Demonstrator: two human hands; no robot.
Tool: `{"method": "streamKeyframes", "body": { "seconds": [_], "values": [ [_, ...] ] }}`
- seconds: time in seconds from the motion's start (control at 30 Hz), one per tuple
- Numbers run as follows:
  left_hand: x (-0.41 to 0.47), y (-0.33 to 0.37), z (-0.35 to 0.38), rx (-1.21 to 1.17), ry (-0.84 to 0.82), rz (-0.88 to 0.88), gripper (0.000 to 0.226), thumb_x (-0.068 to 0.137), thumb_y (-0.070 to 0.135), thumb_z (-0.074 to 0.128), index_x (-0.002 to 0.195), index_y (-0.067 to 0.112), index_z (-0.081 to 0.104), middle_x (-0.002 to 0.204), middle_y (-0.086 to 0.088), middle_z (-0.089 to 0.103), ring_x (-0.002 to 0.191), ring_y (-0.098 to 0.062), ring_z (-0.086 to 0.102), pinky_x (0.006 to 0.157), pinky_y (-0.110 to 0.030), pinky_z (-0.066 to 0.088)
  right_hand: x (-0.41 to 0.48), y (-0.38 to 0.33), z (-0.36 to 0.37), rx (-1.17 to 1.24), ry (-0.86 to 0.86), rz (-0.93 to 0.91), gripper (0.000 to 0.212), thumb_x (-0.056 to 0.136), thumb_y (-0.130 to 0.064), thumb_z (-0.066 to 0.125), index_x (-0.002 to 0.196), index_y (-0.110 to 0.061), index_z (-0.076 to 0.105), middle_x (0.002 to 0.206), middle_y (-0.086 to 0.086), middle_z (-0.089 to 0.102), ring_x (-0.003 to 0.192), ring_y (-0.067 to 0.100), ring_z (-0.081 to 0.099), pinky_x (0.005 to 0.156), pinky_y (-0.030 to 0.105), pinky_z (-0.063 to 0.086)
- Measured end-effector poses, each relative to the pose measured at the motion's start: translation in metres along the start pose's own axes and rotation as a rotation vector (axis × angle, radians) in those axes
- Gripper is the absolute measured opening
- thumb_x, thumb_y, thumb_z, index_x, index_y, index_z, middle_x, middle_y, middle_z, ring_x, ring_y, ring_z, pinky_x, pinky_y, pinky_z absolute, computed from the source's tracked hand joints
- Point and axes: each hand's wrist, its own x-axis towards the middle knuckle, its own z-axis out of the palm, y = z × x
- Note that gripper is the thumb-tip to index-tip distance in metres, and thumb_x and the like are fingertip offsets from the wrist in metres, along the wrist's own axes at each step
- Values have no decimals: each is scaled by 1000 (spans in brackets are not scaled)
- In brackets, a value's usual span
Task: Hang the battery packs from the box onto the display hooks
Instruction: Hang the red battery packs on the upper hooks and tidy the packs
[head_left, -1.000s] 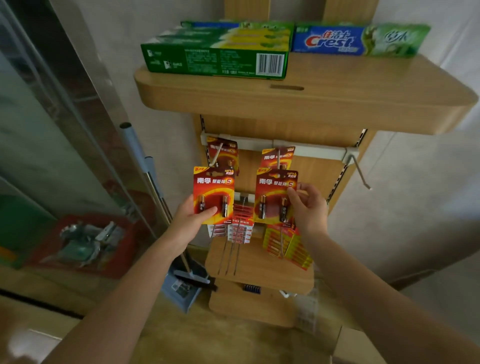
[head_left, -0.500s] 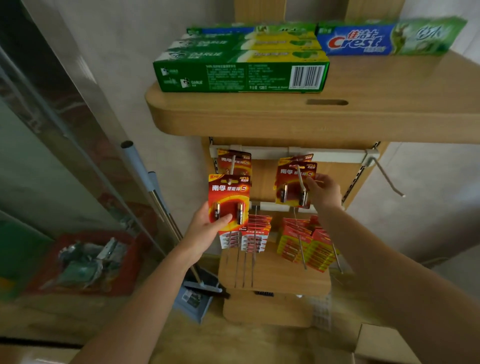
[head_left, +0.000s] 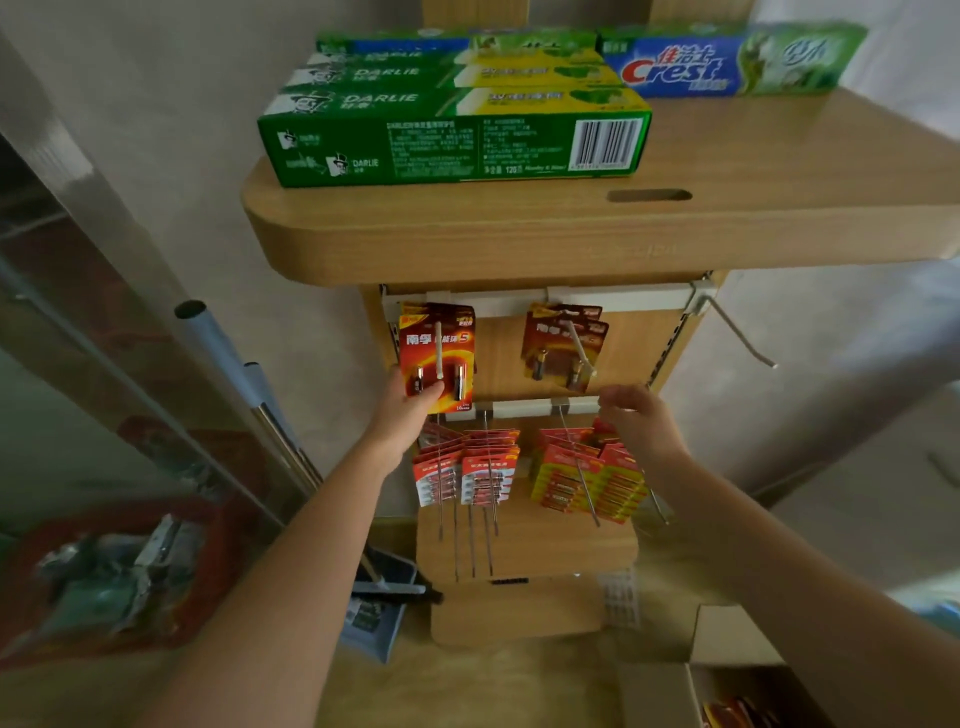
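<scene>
Wooden shelf (head_left: 519, 244) at twelve o'clock, toothpaste boxes (head_left: 447, 140) on top, pale wall behind. Three upper hooks below it. The left grip (head_left: 410, 410) clutches one battery pack (head_left: 439, 358) on the nine o'clock hook. Hung packs (head_left: 563, 343) fill the middle one, and the three o'clock hook (head_left: 743, 332) is bare. The right grip (head_left: 639, 421) hangs loose, holding nothing. Box (head_left: 727, 691) on the floor at five o'clock.

My left forearm (head_left: 322, 561) is bare from the wrist down to the picture's edge, and my right forearm (head_left: 779, 571) is bare the same way. My left grip (head_left: 402, 415) and my right grip (head_left: 644, 428), both below the wooden shelf (head_left: 519, 244), are bare hands. Blur hides finer detail.
</scene>
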Motion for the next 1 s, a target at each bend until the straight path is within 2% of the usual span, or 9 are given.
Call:
{"method": "streamKeyframes", "body": {
  "seconds": [0.2, 0.27, 0.33, 0.47, 0.57, 0.73, 0.8, 0.9, 1.0],
  "values": [
    [18, -9, 4, 55, 107, -1, 33, 88, 20, 60, 116, 6, 50, 112, -7, 61, 106, -22, 56, 89, -35, 40, -6, 33, -11, -24, -82, 45, 10, 89, -14, 57, 89, -19, 65, 98, 6, 67, 97, 26, 63, 92, 43, 49],
    [13, -23, 10, 110, 228, -17, 9, 88, 12, 58, 87, 4, 54, 86, -7, 61, 85, -21, 60, 73, -31, 44, -12, 43, -13, -51, -86, 54, 14, 88, -15, 58, 81, -24, 65, 102, 4, 66, 102, 27, 61, 96, 46, 47],
    [2, -46, 22, 207, 293, -131, 21, 88, 9, 54, 68, 9, 49, 71, -8, 58, 68, -22, 56, 55, -26, 41, -19, 58, -20, -93, -92, 72, 18, 88, -16, 58, 76, -30, 63, 101, 3, 66, 102, 26, 61, 96, 45, 48],
    [-31, -85, 74, 574, -81, -211, 24, 91, 12, 47, 67, 9, 53, 67, -9, 54, 60, -18, 49, 59, -28, 39, -33, 87, -53, -240, -145, 123, 10, 88, -18, 57, 93, -21, 65, 105, 4, 65, 102, 24, 61, 93, 41, 50],
    [-58, -96, 134, 771, -264, -123, 14, 91, 14, 47, 81, 12, 57, 82, -5, 58, 76, -19, 55, 69, -30, 43, -42, 110, -93, -311, -144, 153, 20, 87, -16, 58, 105, -13, 66, 106, 6, 65, 103, 25, 61, 93, 37, 49],
    [-106, -102, 241, 854, -347, -65, 8, 88, 16, 50, 87, 18, 58, 101, -5, 64, 95, -25, 59, 80, -35, 46, -62, 170, -179, -415, -168, 202, 23, 89, -17, 54, 109, -11, 64, 109, 10, 64, 105, 28, 59, 93, 41, 49],
    [-131, -113, 288, 881, -349, -64, 11, 88, 16, 49, 91, 17, 60, 102, -6, 64, 98, -27, 59, 79, -35, 45, -67, 203, -220, -487, -193, 206, 24, 91, -15, 52, 112, -11, 62, 108, 5, 62, 103, 23, 57, 85, 33, 46],
    [-175, -143, 353, 910, -416, -89, 11, 90, 17, 47, 87, 18, 57, 101, -6, 64, 93, -25, 59, 75, -33, 45, -73, 256, -279, -542, -223, 217, 22, 89, -13, 54, 109, -13, 65, 108, 4, 63, 96, 19, 55, 78, 24, 40],
    [-214, -173, 401, 884, -459, -120, 9, 91, 18, 46, 86, 18, 54, 92, -1, 59, 77, -15, 53, 61, -25, 38, -81, 306, -328, -589, -226, 237, 16, 86, -13, 55, 89, -25, 65, 110, 9, 67, 94, 23, 59, 82, 29, 47]
  ]
}}
